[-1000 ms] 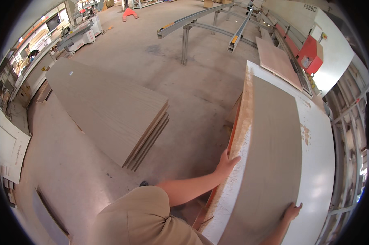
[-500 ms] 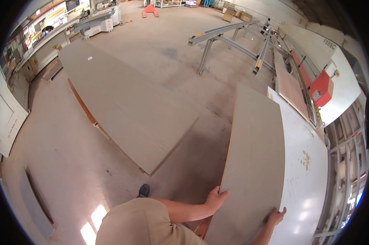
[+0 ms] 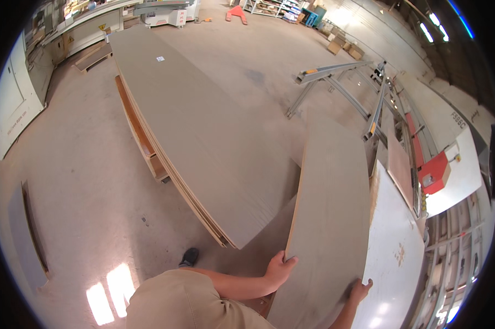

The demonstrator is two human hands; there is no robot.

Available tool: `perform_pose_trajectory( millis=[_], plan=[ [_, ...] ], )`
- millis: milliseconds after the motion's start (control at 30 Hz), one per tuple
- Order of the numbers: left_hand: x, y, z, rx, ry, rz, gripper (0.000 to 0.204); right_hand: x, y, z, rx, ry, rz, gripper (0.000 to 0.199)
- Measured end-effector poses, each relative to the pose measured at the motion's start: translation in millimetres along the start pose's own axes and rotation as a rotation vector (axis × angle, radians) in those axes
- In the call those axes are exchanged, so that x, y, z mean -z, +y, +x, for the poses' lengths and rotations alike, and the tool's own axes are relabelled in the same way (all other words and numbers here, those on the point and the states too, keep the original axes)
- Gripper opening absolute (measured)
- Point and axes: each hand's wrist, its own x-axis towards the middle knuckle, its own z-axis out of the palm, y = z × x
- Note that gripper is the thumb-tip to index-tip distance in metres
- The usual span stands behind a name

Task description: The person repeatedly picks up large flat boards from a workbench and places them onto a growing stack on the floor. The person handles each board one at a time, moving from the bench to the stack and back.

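Observation:
A long grey-brown board (image 3: 332, 192) stretches away from me, held by both hands across its near part. My left hand (image 3: 280, 270) is closed round its left edge, with the thumb on top. On the opposite edge, my right hand (image 3: 360, 290) grips with its fingers curled over; part of this hand is hidden. To the right lies a white panel surface (image 3: 395, 236) with brown marks on it, partly behind the board. A low stack of large grey-brown boards (image 3: 203, 137) lies to the left, its near corner close to the held board.
Metal roller rails (image 3: 335, 71) stand ahead. A white machine with a red box (image 3: 435, 172) is at the right. White machinery (image 3: 17, 104) lines the left side. A thin panel (image 3: 25, 236) lies at lower left, and a red pallet jack (image 3: 237, 15) stands far off.
The held board has shifted left, nearer the stack and further off the white panel, uncovering more of that panel's left edge. Both hands keep their grip. My view has turned and tilted.

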Motion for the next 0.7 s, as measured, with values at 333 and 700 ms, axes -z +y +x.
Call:
perform_pose_trajectory(
  millis=[333, 700],
  plan=[
    [111, 34, 7, -0.105, 0.251, -0.027, 0.023, -81, -161, -54, 0.211, -0.207, 0.266, 0.066],
    [201, 78, -25, -0.248, 0.540, -0.372, 0.020, -184, -292, -113, 0.420, -0.459, 0.365, 0.061]
  ],
)
